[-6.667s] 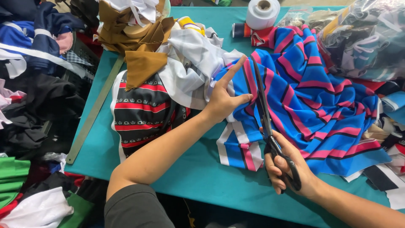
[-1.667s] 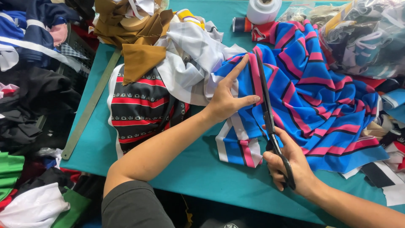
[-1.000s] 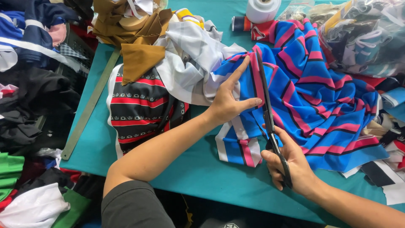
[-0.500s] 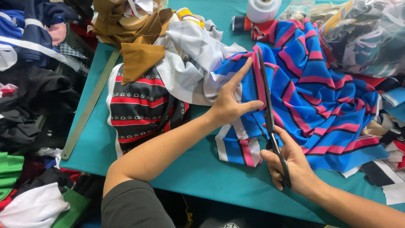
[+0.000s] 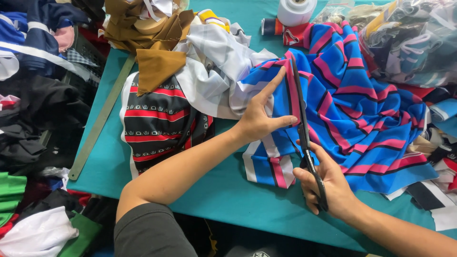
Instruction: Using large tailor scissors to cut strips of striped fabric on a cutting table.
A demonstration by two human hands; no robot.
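Fabric [image 5: 362,109], striped blue and pink, lies soft and slippery-looking on the table [image 5: 223,200], left hand [image 5: 259,119] spread flat pinning it beside the cut line, right hand [image 5: 328,188] gripping scissors [image 5: 304,138].

blue-pink striped fabric [image 5: 362,104], black scissors [image 5: 304,138], teal table [image 5: 228,195]

The right hand [image 5: 328,188] is covering the scissors' [image 5: 304,138] handles, so the grip inside the loops is staying out of sight. The left hand [image 5: 262,119] is hiding the patch of blue striped fabric [image 5: 362,109] under its palm. The white thread spool [image 5: 296,10] is being cut off by the top edge, and the clear bag [image 5: 414,43] of scraps is running off the right side, its contents blurring together.
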